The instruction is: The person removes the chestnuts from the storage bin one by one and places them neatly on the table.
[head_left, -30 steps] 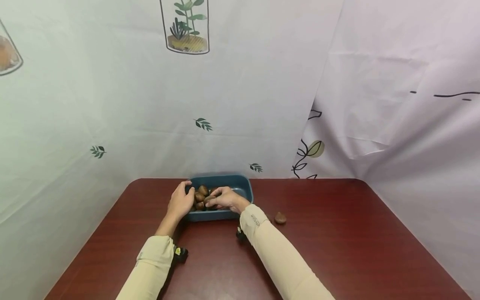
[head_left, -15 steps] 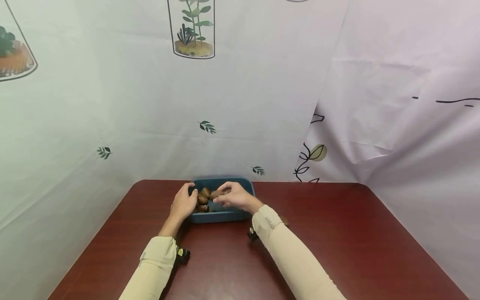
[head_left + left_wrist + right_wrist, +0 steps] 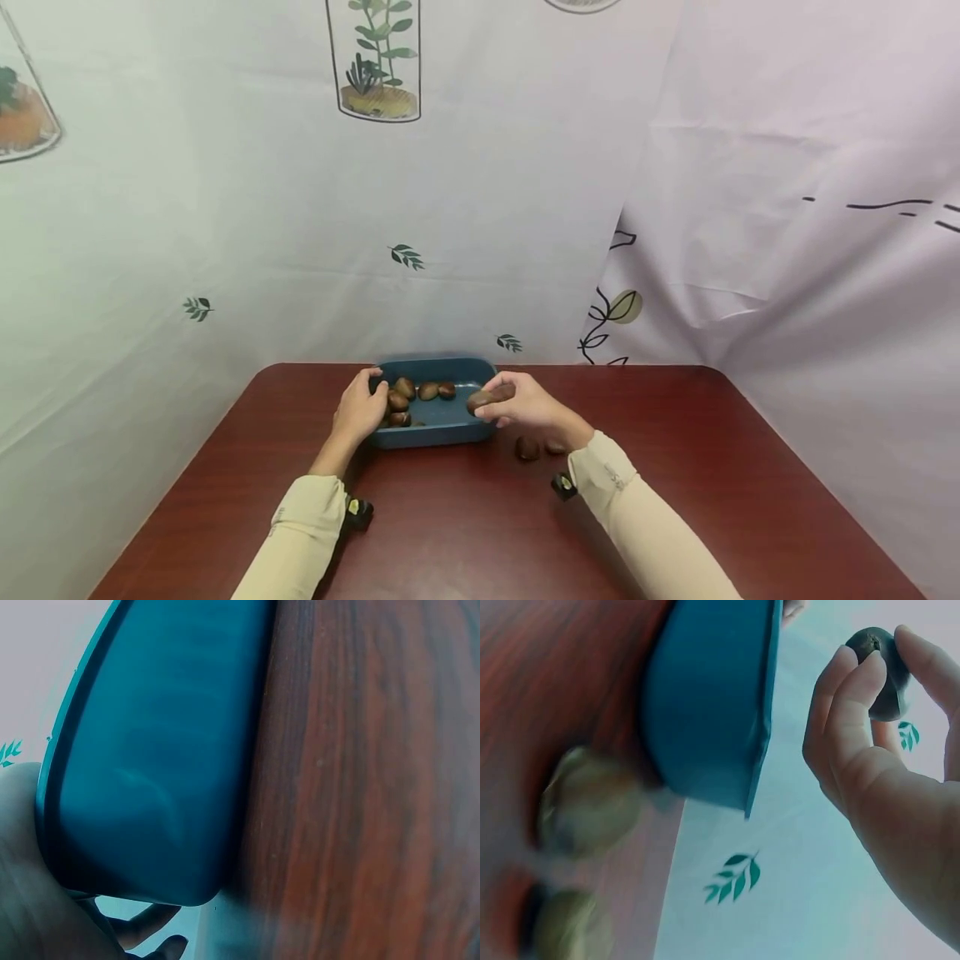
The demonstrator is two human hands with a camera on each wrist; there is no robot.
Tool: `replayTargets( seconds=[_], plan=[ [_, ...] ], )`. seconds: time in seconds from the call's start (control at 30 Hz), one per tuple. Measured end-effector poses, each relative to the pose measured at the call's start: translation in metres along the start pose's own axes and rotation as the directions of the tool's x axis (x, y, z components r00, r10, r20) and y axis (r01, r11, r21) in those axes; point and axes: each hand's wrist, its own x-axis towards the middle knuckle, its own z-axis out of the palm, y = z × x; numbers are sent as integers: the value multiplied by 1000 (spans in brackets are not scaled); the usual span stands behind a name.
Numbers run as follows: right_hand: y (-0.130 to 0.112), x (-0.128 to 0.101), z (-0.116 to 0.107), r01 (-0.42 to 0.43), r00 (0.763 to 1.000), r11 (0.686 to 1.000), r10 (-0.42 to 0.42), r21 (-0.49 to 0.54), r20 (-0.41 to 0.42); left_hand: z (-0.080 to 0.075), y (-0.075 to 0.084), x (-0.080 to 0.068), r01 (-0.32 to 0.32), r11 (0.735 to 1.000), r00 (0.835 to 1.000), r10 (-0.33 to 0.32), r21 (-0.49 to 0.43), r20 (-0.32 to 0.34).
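My left hand [image 3: 362, 406] grips the left end of a blue plastic tray [image 3: 435, 435], thumb over the rim; in the left wrist view its fingers wrap round the tray's end. Several brown chestnuts [image 3: 398, 401] lie inside, mostly bunched at the left, with two near the back wall. Over the tray's right rim, my right hand [image 3: 531, 406] pinches a chestnut [image 3: 885, 673] between thumb and fingertips, raised above the rim in the right wrist view.
Two chestnuts [image 3: 527, 449] lie on the reddish-brown wooden table [image 3: 450, 525] just right of the tray, below the right hand. A pale patterned cloth [image 3: 480, 250] hangs close behind the tray and table.
My right hand has come up from among the chestnuts and moved right to the tray's right rim, carrying a chestnut. The left hand keeps its hold on the tray.
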Motion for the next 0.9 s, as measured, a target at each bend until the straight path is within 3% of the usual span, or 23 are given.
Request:
replayTargets(
  seconds=[0.23, 0.53, 0.77, 0.9],
  plan=[
    [14, -26, -20, 15, 999, 1000, -16, -27, -29, -1, -2, 0, 6, 1000, 1000, -6, -9, 4],
    [37, -59, -61, -3, 994, 998, -4, -65, -112, -1, 2, 1, 2, 1000, 1000, -2, -7, 6],
    [53, -82, -86, -70, 980, 978, 30, -197, -199, 0, 1, 1, -5, 1000, 1000, 5, 9, 2],
    [62, -88, -93, -119, 970, 974, 73, -192, -231, 0, -1, 1, -6, 1000, 1000, 6, 8, 2]
  ],
)
